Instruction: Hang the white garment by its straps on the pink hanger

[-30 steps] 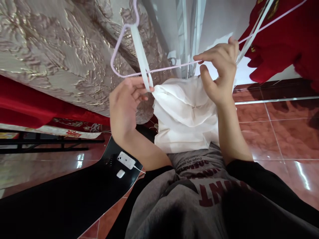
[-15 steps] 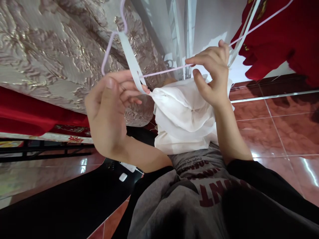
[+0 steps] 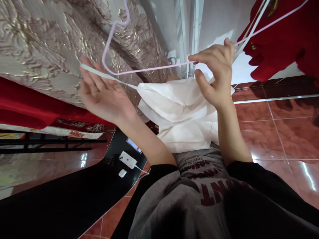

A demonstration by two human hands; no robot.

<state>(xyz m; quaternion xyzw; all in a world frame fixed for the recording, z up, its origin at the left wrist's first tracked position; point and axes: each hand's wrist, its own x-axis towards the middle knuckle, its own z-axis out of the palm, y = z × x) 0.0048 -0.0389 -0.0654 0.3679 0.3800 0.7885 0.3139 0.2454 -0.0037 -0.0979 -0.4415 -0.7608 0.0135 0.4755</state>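
A pale lilac hanger (image 3: 149, 69) crosses in front of me, its bar passing behind the fingers of my right hand (image 3: 215, 71). That hand steadies the hanger with its index finger along the bar and its thumb apart. My left hand (image 3: 104, 94) is palm up with fingers stretched out. A thin white strap (image 3: 119, 81) is pulled taut across them, beside the hanger's left corner. This strap runs to a white garment (image 3: 179, 103) gathered over my lap. Another white strap (image 3: 249, 35) hangs at the hanger's right arm.
Beige embossed fabric (image 3: 45, 43) hangs at the upper left, red cloth (image 3: 279, 43) at the upper right. On a black bench (image 3: 74, 189) lie a white phone (image 3: 127, 160) with a cable, another phone (image 3: 134, 145) and a small white case (image 3: 122, 173). Red tiles (image 3: 259, 136) cover the floor.
My left hand has moved left and turned palm up, drawing the strap off the hanger's left side. The garment's left part spreads wider. My right hand has hardly moved.
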